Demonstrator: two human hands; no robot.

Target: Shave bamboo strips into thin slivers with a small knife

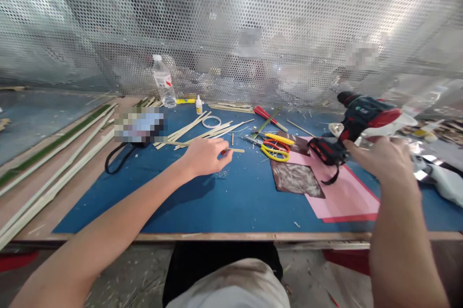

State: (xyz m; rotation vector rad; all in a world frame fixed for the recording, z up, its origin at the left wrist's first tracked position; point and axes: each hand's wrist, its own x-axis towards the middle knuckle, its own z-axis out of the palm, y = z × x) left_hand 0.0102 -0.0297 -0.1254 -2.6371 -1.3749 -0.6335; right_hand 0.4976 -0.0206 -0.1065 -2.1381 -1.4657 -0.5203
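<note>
A thin bamboo strip (237, 150) is pinched between the thumb and fingers of my left hand (208, 156), just above the blue mat. My right hand (383, 158) is beside a cordless drill (361, 117), with its thumb apart from the other fingers and overlapping the lower handle in view. Whether it touches the drill I cannot tell; some fingertips are hidden. The drill stands on its battery on pink paper (352, 192). Between my hands lie yellow-handled scissors (275, 153), pliers (278, 139) and a dark sandpaper sheet (298, 179).
Bamboo strips (181, 129) and a tape roll (211, 121) lie beyond my left hand. A water bottle (164, 81), a small glue bottle (198, 105) and a red-handled tool (269, 117) are near the perforated metal screen (217, 33). Long strips (58, 168) lie left.
</note>
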